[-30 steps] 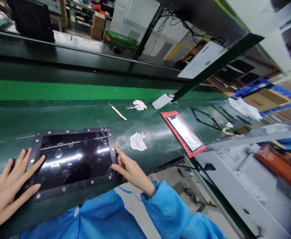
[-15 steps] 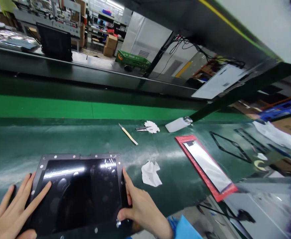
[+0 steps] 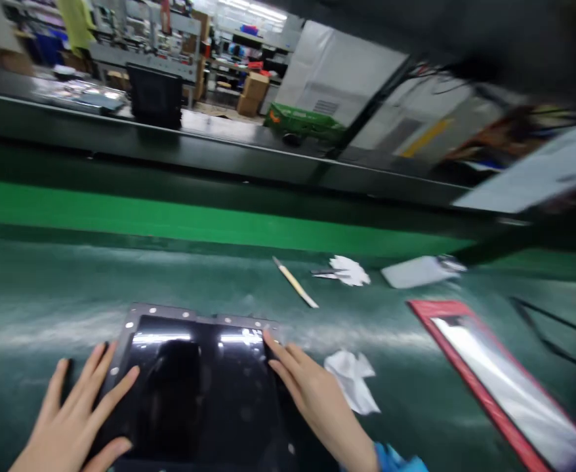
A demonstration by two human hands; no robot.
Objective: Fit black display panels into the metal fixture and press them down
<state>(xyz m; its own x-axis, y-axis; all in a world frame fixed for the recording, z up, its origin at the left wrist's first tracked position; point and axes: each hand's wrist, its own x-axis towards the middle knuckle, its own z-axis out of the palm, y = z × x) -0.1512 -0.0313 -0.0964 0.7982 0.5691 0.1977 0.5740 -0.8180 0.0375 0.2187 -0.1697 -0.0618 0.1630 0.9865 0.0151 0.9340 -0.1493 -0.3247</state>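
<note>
A black glossy display panel [image 3: 229, 387] in a dark frame with pale round dots along its rim lies on the green work mat. My left hand [image 3: 79, 410] rests with spread fingers on the panel's left edge, the index fingertip over the screen. On the other side, my right hand [image 3: 312, 387] has its fingers stretched out, the index fingertip touching the upper right corner of the frame. To the right of that hand lies a crumpled white wipe [image 3: 351, 380]. A craft knife with a pale handle [image 3: 295, 282] lies beyond the panel.
Tweezers [image 3: 327, 272] lie against another white wipe [image 3: 349, 270], beside a translucent white bottle [image 3: 416, 272] on its side. A red padded sheet [image 3: 470, 367] carrying a silvery strip lies at right, near a thin black frame [image 3: 554, 328]. Behind runs a raised dark ledge [image 3: 248, 164].
The view has swung left, so things appear further right. My right hand has moved up along the panel's right edge to its top corner, its thumb no longer at the lower edge.
</note>
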